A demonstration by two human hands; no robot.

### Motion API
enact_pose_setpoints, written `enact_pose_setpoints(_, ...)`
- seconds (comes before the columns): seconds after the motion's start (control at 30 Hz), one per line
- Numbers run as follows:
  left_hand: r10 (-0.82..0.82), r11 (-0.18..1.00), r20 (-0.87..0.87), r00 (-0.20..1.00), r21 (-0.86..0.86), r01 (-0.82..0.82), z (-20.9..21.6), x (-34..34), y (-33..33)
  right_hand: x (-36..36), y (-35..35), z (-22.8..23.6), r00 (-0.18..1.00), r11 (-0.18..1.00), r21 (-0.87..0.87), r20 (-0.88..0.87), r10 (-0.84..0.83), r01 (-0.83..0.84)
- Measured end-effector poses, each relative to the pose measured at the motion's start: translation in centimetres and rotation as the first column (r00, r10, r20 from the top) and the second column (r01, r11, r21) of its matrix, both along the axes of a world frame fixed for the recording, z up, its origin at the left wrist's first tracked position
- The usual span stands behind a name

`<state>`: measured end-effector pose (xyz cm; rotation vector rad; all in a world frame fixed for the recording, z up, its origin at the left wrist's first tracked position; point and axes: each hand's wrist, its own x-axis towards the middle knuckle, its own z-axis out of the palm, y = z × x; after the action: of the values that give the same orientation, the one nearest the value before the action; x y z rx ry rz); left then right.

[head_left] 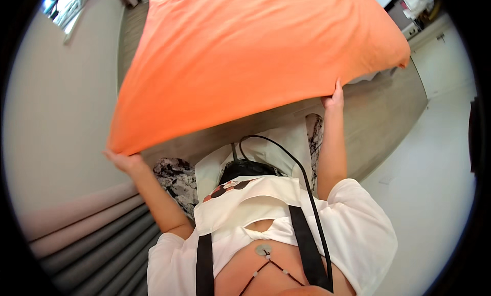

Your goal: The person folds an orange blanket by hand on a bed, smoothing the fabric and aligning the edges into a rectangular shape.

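Closest up, a pale disc pendant (259, 251) hangs on a beaded dark cord (247, 286). From the left, a pleated pink-and-grey curtain (97, 234) shows below the left hand (125, 162), whose fingers are clamped on the near-left corner of an orange bedsheet (245, 66). The sheet spreads out ahead, its near edge raised over the wood-look floor (378, 122); farther right, the right hand (333, 97) grips that edge, fingers clamped on the cloth.

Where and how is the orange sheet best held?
Probably by its near edge, coming from the person's side: the orange sheet stretches nearly straight there between the left hand, at the near left corner, and the right hand, farther along. The far side runs out of view.
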<state>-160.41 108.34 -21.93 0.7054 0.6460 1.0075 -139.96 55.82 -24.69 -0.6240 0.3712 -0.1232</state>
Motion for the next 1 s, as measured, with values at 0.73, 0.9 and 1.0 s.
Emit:
enact_pose_setpoints(0.73,-0.026,1.000,0.013,1.000,-0.017,0.026,10.2,-2.4,-1.8,-0.3,-0.1,2.8,0.991,0.990,0.037,-0.024,-0.132,0.133)
enact_pose_setpoints(0.9,0.027,1.000,-0.039,0.999,-0.001,-0.027,7.1,-1.8,-1.4,-1.5,-1.4,2.1,0.925,0.926,-0.134,0.198,-0.324,0.354)
enact_pose_setpoints(1.0,0.029,0.946,-0.027,0.999,-0.321,-0.036,-4.0,-1.8,2.5,-3.4,0.8,-0.6,0.879,0.850,-0.224,0.112,-0.464,0.477)
